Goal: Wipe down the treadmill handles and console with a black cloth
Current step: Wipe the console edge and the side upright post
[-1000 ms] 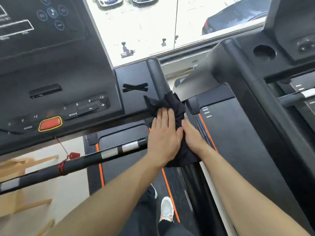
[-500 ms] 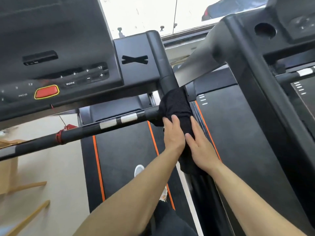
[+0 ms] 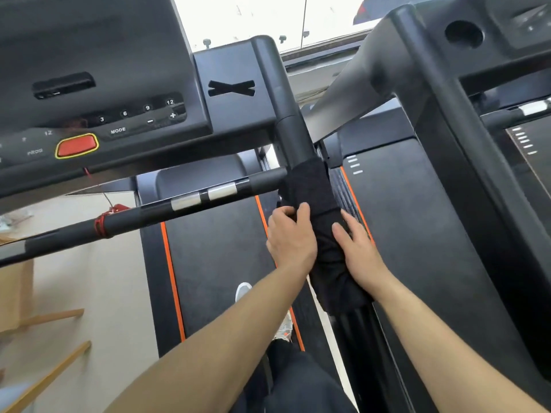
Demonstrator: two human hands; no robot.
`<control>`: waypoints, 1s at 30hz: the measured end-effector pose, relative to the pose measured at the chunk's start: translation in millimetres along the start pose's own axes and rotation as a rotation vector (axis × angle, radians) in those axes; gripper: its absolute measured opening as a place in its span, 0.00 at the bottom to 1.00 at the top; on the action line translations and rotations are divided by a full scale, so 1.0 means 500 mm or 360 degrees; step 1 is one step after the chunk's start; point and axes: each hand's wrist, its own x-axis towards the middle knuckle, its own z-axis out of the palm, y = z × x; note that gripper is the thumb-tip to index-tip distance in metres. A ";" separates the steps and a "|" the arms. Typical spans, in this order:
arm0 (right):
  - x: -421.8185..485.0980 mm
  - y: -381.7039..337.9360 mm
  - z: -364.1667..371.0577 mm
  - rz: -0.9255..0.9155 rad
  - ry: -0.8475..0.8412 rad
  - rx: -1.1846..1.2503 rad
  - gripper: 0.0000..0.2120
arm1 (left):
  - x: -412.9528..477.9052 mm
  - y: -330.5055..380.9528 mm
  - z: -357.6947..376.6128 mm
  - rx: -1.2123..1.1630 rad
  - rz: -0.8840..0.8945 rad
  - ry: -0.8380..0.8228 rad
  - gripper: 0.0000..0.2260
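Note:
A black cloth (image 3: 313,186) is wrapped round the treadmill's right side handle (image 3: 286,114), just below where the crossbar handle (image 3: 179,207) joins it. My left hand (image 3: 290,236) grips the cloth-covered handle from the left, fingers curled over the cloth's upper part. From the right my right hand (image 3: 356,245) clasps it, thumb on top of the cloth and fingers along its far side. The black console (image 3: 89,55) with its red stop button (image 3: 77,145) sits at the upper left, away from both hands.
A second treadmill (image 3: 417,234) stands close on the right, its upright and console above my right hand. Below lie the belt (image 3: 214,263) with orange edges, and my white shoe (image 3: 243,290). Wooden pieces (image 3: 44,320) lie on the floor at left.
Both hands and the cloth have slid down the right handle, from beside the console to below the crossbar joint. My left hand's fingers went from flat to curled on the cloth.

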 end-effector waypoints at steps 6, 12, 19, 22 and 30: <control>-0.030 0.010 -0.019 0.0119 0.0186 -0.0464 0.16 | -0.023 -0.022 0.026 -0.0193 0.0231 0.0016 0.20; 0.053 -0.033 0.000 0.0076 -0.0176 0.0011 0.22 | 0.006 0.016 0.054 -0.0545 -0.0007 -0.0253 0.28; 0.044 -0.010 -0.005 0.0114 -0.0241 0.0304 0.15 | -0.031 -0.007 0.063 -0.0617 0.0006 -0.0167 0.28; -0.022 0.019 -0.011 0.0138 -0.0215 0.0298 0.15 | -0.085 -0.042 0.068 -0.0590 0.0035 -0.0164 0.24; 0.065 0.002 0.002 0.0055 -0.0209 0.0117 0.13 | -0.031 -0.026 0.072 -0.0575 -0.0007 -0.0202 0.31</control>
